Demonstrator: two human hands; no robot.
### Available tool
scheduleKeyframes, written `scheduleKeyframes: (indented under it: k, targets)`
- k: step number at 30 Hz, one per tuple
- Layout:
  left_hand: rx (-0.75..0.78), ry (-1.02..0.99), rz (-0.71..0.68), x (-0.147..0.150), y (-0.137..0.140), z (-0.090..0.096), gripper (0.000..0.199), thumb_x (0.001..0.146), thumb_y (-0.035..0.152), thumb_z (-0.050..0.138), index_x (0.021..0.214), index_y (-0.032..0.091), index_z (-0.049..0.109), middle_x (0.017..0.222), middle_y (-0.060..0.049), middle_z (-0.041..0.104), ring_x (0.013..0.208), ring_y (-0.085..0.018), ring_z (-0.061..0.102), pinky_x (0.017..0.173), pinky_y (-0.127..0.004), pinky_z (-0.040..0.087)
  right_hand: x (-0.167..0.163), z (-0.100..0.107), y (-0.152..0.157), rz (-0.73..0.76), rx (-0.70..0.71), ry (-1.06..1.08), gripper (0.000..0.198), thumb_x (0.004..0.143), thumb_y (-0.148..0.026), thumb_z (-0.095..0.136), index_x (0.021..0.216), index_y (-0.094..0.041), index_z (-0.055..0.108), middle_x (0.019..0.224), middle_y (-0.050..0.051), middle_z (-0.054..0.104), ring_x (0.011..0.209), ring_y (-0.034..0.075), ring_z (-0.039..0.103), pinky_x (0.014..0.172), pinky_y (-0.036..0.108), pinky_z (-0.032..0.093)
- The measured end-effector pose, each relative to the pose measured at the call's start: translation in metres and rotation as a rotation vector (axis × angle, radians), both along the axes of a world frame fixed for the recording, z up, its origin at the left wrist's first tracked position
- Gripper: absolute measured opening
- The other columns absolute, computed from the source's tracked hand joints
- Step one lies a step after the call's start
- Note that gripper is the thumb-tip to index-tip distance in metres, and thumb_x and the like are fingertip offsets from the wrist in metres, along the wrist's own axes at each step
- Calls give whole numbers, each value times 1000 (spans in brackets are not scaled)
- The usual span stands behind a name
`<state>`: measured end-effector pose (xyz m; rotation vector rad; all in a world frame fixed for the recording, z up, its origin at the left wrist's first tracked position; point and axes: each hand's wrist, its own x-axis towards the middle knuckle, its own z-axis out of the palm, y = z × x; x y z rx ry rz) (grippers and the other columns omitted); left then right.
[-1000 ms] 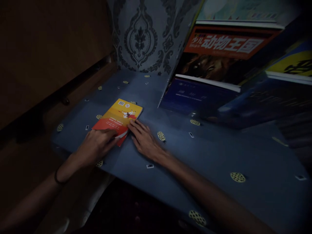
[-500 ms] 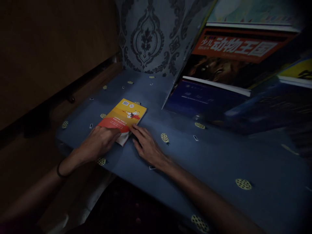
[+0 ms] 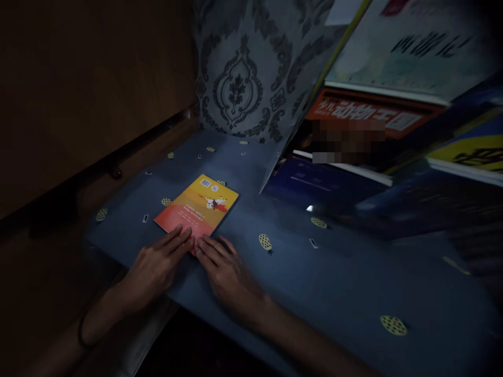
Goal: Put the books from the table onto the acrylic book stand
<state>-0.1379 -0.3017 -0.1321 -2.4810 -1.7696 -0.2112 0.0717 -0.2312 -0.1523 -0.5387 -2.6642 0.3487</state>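
A small book (image 3: 200, 209) with a yellow, orange and red cover lies closed on the table, its barcode toward the far end. My left hand (image 3: 157, 267) rests on the book's near edge, fingers stretched out flat and pointing forward. Close beside it, my right hand (image 3: 228, 269) lays its extended fingertips on the near right corner. The fingertips of both hands almost meet there. A dark band circles my left wrist. Part of the book's near edge is hidden under the fingers.
The table (image 3: 341, 293) wears a blue cloth with pineapple prints. At the right a rack (image 3: 334, 84) of upright books leans back, among them an orange-topped book (image 3: 369, 112) and a dark blue book (image 3: 326, 183). Patterned wallpaper (image 3: 236, 68) stands behind, a wooden panel (image 3: 94, 78) at left.
The pale strip at the book's near edge no longer shows, and the red cover lies flat there. Both hands have shifted to the near edge with fingers straightened. The camera view has tilted up.
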Motion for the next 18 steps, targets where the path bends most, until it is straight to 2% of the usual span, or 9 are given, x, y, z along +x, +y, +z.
scheduleKeyframes:
  k: [3, 5, 7, 9, 13, 15, 18]
  targets:
    - [35, -20, 17, -1, 8, 6, 49, 89, 6, 36, 125, 20, 66, 135, -6, 67, 123, -23, 65, 91, -33, 63, -1, 0, -1, -23, 19, -17, 46, 94, -6, 48, 138, -16, 56, 137, 12, 65, 137, 25, 51, 112, 51, 46]
    - [22, -61, 19, -1, 19, 13, 42, 96, 13, 36, 122, 21, 68, 131, -6, 70, 119, -21, 67, 96, -31, 60, -1, 0, 0, -24, 32, -16, 45, 94, -6, 48, 138, -15, 56, 137, 13, 65, 136, 26, 53, 111, 51, 47]
    - [-24, -94, 5, -3, 35, 17, 40, 101, 20, 36, 128, 19, 65, 137, -7, 65, 127, -20, 62, 107, -33, 52, -1, -1, 0, -23, 38, -15, 46, 94, -5, 48, 138, -15, 56, 137, 13, 65, 136, 25, 53, 111, 51, 47]
    - [-81, -118, -30, -8, 58, 17, 42, 103, 27, 35, 139, 19, 57, 147, -8, 57, 139, -21, 51, 118, -41, 41, -1, -2, -1, -23, 38, -12, 48, 93, -3, 47, 138, -15, 56, 138, 13, 64, 136, 25, 52, 111, 51, 47]
    - [-176, -191, -30, -24, 118, 3, 50, 105, 41, 29, 149, 22, 44, 158, -8, 42, 150, -23, 33, 122, -52, 26, 0, -3, -1, -21, 35, 1, 49, 92, -1, 46, 137, -15, 56, 138, 13, 64, 137, 24, 52, 111, 50, 46]
    - [-181, -219, 22, -29, 149, -5, 56, 105, 43, 26, 154, 18, 36, 162, -10, 35, 153, -24, 25, 123, -49, 25, 0, -2, 0, -27, 25, 21, 49, 92, -1, 47, 137, -16, 57, 137, 13, 65, 136, 23, 53, 111, 49, 46]
    - [-172, -249, 66, -32, 181, -14, 60, 104, 43, 22, 153, 12, 36, 162, -14, 33, 153, -24, 24, 123, -44, 23, 0, 2, 1, -27, -38, 61, 46, 93, -4, 49, 135, -19, 59, 135, 11, 67, 133, 23, 56, 112, 50, 45]
